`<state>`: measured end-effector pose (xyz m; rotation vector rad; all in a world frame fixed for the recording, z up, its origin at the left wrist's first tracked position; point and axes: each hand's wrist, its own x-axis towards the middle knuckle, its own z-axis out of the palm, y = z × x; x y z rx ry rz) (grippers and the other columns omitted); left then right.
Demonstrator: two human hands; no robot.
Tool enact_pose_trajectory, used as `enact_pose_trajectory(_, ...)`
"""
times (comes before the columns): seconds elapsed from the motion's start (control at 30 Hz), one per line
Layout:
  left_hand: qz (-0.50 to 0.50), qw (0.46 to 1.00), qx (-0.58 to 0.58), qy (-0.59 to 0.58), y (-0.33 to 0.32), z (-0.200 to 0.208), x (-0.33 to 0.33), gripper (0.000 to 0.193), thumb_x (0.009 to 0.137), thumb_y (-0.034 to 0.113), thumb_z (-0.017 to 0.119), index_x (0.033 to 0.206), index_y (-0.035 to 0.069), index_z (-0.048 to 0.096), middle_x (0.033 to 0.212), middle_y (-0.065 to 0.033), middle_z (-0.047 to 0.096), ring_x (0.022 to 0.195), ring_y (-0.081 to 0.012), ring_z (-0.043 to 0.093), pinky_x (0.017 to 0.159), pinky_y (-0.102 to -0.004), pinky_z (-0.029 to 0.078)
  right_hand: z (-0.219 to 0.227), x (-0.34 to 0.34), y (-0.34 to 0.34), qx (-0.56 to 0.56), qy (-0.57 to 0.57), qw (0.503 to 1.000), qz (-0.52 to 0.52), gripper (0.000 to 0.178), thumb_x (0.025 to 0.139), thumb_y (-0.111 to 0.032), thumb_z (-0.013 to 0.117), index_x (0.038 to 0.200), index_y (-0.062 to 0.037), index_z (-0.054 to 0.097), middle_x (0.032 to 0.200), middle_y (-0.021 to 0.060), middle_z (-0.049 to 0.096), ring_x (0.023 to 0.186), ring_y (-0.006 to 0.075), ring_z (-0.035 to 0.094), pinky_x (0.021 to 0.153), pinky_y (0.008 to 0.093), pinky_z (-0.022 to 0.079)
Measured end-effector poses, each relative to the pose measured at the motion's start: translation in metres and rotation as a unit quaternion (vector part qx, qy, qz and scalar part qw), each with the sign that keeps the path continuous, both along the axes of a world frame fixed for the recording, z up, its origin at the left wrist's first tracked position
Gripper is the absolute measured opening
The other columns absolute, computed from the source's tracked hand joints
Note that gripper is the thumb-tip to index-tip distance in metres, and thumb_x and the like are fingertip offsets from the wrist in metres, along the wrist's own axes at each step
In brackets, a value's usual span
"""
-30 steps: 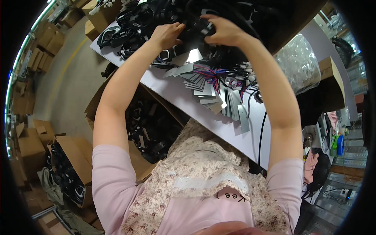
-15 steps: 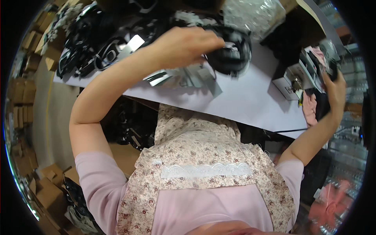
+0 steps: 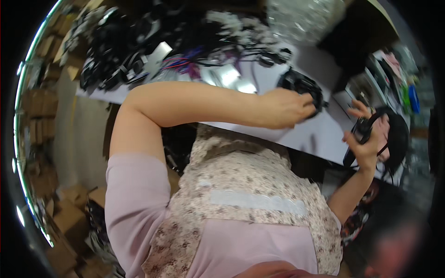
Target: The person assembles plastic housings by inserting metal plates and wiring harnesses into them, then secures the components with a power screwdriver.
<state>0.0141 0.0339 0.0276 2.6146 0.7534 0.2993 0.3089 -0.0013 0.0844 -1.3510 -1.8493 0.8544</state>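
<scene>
Far to the left of the white desk (image 3: 296, 134) brown cardboard boxes (image 3: 39, 116) stand stacked along the floor, blurred. On the desk's upper left part lies a heap of black parts (image 3: 116, 51), and just right of that heap a bundle of coloured wires (image 3: 181, 65) and some shiny flat metal pieces (image 3: 232, 78) rest on the desk top. The left hand (image 3: 287, 107) reaches across in front of the floral apron (image 3: 250, 185), over the desk's middle, its fingers curled and pressed around a round black part (image 3: 303, 88) that sits at the hand's upper right. Past the desk's right edge, the right hand (image 3: 366, 139) is raised with its fingers partly spread, thumb and palm clasping a black curved band (image 3: 361, 132). A clear plastic bag (image 3: 301, 16) lies at the desk's far side, above the round black part.
</scene>
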Motion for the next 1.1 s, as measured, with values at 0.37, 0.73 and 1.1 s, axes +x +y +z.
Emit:
enact_pose_trajectory(0.37,0.54,0.838,0.037,-0.071,-0.032,0.061,-0.251,0.022,0.091,0.025,0.077,0.101,0.005,0.078,0.094,-0.0094,0.072,0.081,-0.0224,0.065,0.076,-0.034,0.052,-0.042,-0.062,0.031,-0.119,-0.178,0.963,0.161,0.061,0.068,-0.01,0.075,0.129,-0.0079,0.067,0.145,0.0124,0.049,0.127,0.036,0.057,0.104,0.04,0.048)
enact_pose_trajectory(0.73,0.459,0.88,0.106,-0.066,0.022,0.048,-0.241,0.027,0.093,0.026,0.073,0.11,0.006,0.076,0.102,-0.009,0.072,0.091,-0.0244,0.068,0.083,-0.0356,0.053,-0.058,-0.089,-0.026,-0.147,-0.141,0.978,0.038,0.067,0.076,-0.022,0.079,0.133,0.0062,0.058,0.135,0.0177,0.051,0.121,0.0342,0.06,0.106,0.037,0.046)
enact_pose_trajectory(1.1,0.177,0.943,0.276,-0.06,0.181,0.01,-0.088,0.025,0.091,0.03,0.075,0.097,0.007,0.068,0.097,-0.0094,0.067,0.088,-0.0308,0.063,0.078,-0.0408,0.053,-0.058,-0.077,-0.015,-0.179,-0.024,0.981,0.066,0.066,0.075,-0.02,0.082,0.135,-0.0002,0.061,0.144,0.017,0.049,0.129,0.0322,0.056,0.109,0.0384,0.045)
